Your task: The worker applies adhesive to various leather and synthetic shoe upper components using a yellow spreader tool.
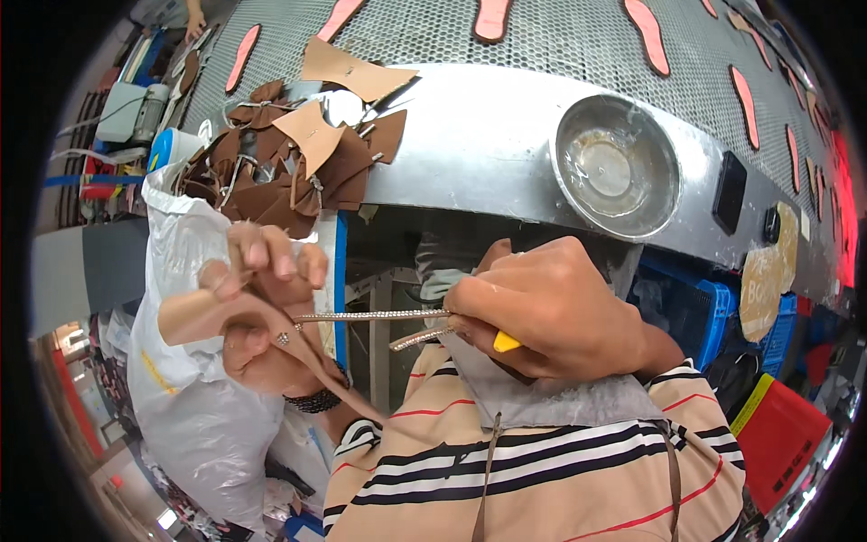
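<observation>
A tan leather shoe piece point(200, 315) lies across my left hand point(271, 303). Its fingers are curled and a little blurred, with the thumb below and the fingertips above. A thin strap set with rhinestones point(370, 316) runs taut from that piece to my right hand point(551, 312). The right fingers are closed on the strap, and its loose end hangs just below them. From under the same hand pokes a yellow tip point(507, 341); the rest of that item is hidden. A narrow tan strip point(348, 393) slants down from the leather piece toward my lap.
A metal bowl point(617, 167) and a black phone point(730, 192) rest on the steel ledge point(479, 135). Brown leather pieces point(348, 176) are heaped at left, above a white plastic bag point(194, 425). Pink insoles point(647, 36) lie on the mesh belt point(560, 45) behind.
</observation>
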### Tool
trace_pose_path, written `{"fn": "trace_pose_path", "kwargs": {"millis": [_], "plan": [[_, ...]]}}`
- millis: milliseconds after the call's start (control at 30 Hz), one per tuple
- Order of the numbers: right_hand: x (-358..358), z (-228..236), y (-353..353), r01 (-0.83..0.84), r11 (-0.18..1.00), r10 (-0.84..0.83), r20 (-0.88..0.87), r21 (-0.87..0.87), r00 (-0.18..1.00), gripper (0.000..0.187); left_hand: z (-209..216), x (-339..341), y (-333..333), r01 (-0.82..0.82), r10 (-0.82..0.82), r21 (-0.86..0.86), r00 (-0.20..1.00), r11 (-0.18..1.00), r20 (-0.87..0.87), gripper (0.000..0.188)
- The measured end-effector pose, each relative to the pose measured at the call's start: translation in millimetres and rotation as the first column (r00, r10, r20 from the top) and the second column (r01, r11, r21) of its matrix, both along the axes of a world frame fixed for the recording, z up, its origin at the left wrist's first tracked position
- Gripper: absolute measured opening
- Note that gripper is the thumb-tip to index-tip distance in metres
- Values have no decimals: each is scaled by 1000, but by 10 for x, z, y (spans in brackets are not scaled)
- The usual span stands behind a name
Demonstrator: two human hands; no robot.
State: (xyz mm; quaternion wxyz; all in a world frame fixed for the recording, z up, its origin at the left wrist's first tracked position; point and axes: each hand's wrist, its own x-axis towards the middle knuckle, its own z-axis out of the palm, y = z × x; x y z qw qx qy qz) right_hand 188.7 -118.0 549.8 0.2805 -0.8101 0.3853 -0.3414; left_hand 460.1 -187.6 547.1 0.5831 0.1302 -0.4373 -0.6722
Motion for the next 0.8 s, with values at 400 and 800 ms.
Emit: {"fn": "trace_pose_path", "kwargs": {"millis": [400,800], "plan": [[231,104,-80,10,998,0,-160,62,987,23,-290,-44,294,-105,161,265,967,958,-199,33],[-900,195,858,787,598,-801,165,154,576,37,-117,883,-122,-167,150,-210,984,963,-93,24]]}}
